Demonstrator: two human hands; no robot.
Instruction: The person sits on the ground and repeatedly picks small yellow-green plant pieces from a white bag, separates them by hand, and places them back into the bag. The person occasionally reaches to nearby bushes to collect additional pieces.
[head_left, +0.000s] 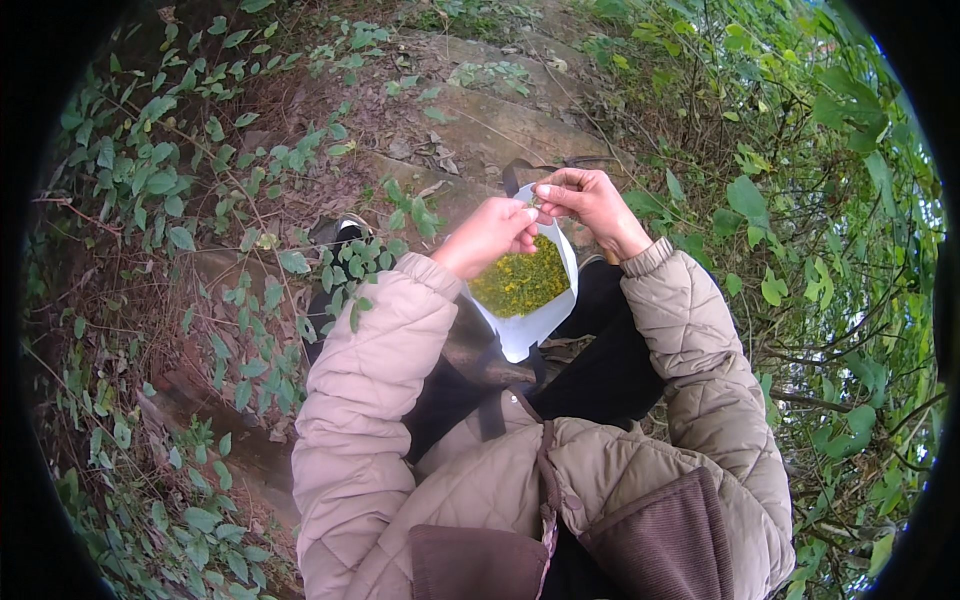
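Observation:
Over a white bag (536, 330) with dark handles, my left hand (487, 232) and my right hand (589, 202) meet at the fingertips. Pinched between them is a small plant sprig (534, 200), mostly covered by my fingers. Many small yellow flower heads mixed with green bits (525, 281) fill the open bag below. My left hand hides part of the bag's far left side. The bag stands between my dark-trousered legs (600, 375).
Stone steps (517, 120) with dry leaves and soil lie beyond the bag. Leafy stems (262, 300) reach in from the left, close to my left sleeve. Dense green shrubs (817, 247) crowd the right side, near my right sleeve.

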